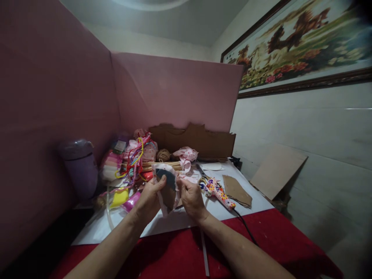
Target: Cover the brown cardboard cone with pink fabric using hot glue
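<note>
Both hands hold a curved piece of cardboard (168, 188) edged with pale pink patterned ribbon, raised above a white sheet (186, 219). My left hand (149, 197) grips its left side, thumb pressed on the dark face. My right hand (190, 197) pinches its right edge where the ribbon wraps round. A loose ribbon end (205, 252) hangs down between my forearms over the red cloth (270, 232).
A spotted glue gun (217, 190) with a black cord lies right of my hands, beside scissors (202, 174) and cardboard scraps (236, 190). Behind are wooden sticks, twine (163, 155), coloured cords (135, 159), fabric and a purple container (81, 166). Pink panels close off the left and back.
</note>
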The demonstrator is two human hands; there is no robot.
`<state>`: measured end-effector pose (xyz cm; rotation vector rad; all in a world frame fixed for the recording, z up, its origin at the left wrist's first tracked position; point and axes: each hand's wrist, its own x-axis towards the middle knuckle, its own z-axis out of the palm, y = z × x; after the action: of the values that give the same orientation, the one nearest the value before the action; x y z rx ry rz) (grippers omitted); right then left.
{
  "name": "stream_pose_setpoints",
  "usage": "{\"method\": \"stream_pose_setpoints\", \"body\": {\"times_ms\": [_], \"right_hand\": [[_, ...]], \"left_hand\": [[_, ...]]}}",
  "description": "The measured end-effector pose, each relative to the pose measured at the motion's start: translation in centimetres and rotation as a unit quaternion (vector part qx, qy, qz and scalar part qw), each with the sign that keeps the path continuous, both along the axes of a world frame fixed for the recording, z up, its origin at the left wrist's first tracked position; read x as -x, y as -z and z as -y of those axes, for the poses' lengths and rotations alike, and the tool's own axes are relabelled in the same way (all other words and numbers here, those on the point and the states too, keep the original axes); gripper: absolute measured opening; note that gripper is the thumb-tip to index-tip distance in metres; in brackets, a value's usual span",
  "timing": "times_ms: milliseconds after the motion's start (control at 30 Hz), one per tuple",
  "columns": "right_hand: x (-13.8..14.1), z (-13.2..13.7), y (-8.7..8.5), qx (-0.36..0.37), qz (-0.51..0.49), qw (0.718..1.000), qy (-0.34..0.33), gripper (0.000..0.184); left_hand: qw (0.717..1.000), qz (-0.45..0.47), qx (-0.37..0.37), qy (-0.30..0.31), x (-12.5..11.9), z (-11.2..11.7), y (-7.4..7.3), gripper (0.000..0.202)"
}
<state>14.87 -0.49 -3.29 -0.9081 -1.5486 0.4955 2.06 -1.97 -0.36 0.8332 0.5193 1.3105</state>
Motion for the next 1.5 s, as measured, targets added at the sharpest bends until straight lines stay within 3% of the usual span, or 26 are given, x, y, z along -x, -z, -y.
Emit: {"method": "stream_pose_setpoints", "body": {"times_ms": [67, 200, 333, 600, 800, 933, 1100, 1200, 1500], "right_hand": [[0.0, -0.1, -0.3, 0.100, -0.107, 0.987, -0.066, 0.046], [-0.3, -0.4, -0.9, 0.293, -0.256, 0.902, -0.187, 0.034], [-0.5, -0.3, -1.1, 0.328, -0.276, 0.869, -0.247, 0.029], [-0.7, -0.2, -1.4, 0.312, -0.279, 0.868, -0.266, 0.035], [-1.2, -0.9, -1.3, 0.266, -0.297, 0.909, -0.122, 0.033], [-1.2, -1.1, -1.0, 0.272, -0.287, 0.905, -0.155, 0.028], [-0.9, -0.6, -0.8, 0.184, -0.202, 0.948, -0.163, 0.037], [-0.7, -0.3, -0.7, 0.165, -0.139, 0.963, -0.160, 0.031], [-0.5, 0.0, -0.7, 0.171, -0.168, 0.958, -0.159, 0.025]], "left_hand": [[1.000, -0.009, 0.004, 0.017, 0.1, 0.0, 0.0, 0.021], [0.997, -0.021, -0.009, 0.079, 0.4, 0.3, 0.3, 0.021], [0.994, -0.026, -0.004, 0.108, 0.6, 0.2, 0.6, 0.025], [0.994, -0.055, 0.005, 0.091, 0.2, -0.3, 0.5, 0.023], [0.994, -0.053, 0.002, 0.100, 0.6, -0.3, 0.4, 0.027], [0.994, -0.061, -0.004, 0.092, 0.8, -0.3, 0.3, 0.026], [0.998, -0.049, 0.002, 0.045, 1.0, -0.6, 0.3, 0.023], [0.999, -0.042, 0.007, 0.012, 1.1, -0.8, 0.4, 0.022], [0.997, -0.052, -0.013, 0.047, 1.0, -0.3, 0.2, 0.024]]}}
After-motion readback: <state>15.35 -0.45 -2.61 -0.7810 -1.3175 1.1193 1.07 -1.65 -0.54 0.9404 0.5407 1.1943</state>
